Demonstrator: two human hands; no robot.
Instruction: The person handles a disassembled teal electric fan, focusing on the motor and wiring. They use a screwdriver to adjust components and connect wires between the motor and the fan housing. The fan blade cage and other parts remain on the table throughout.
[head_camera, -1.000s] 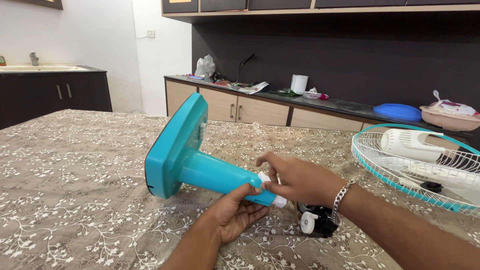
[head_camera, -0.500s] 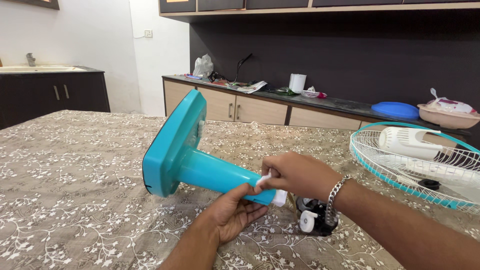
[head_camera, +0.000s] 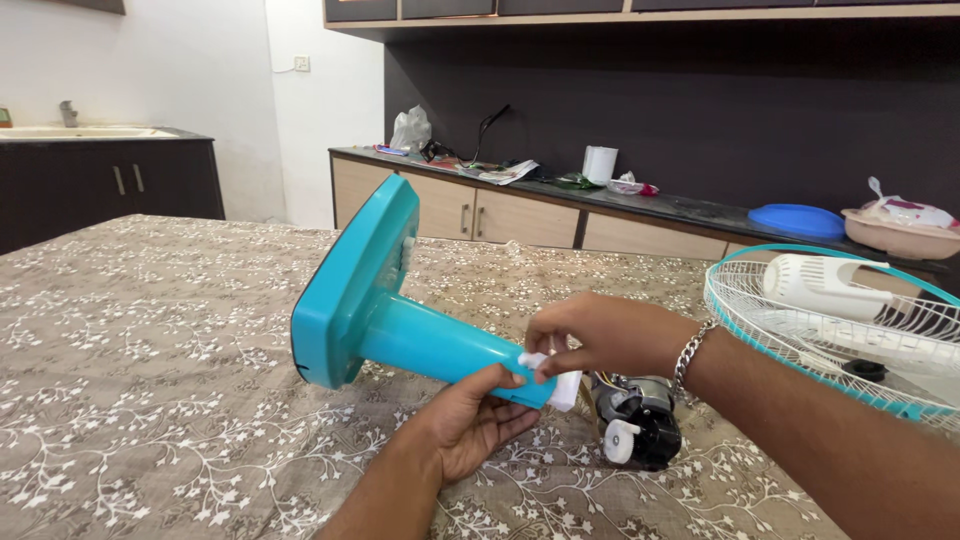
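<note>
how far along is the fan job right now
Done: the fan lies in parts, with the wire guard and white housing set aside. In hand: left hand cradles the teal stand, right hand pinches its white end piece. Left: the motor sits unattached.

You face a table (head_camera: 150, 330) under a brown cloth with white floral print. Behind it runs a counter (head_camera: 640, 205) with a dark top and light wood doors, set against a dark wall (head_camera: 700, 100); cupboards (head_camera: 600, 8) hang above. To your left a white wall (head_camera: 180, 70) carries a switch (head_camera: 301, 63), and a dark cabinet (head_camera: 110, 180) holds a sink (head_camera: 75, 132) with a tap (head_camera: 68, 112). Daylight fills the room evenly.
</note>
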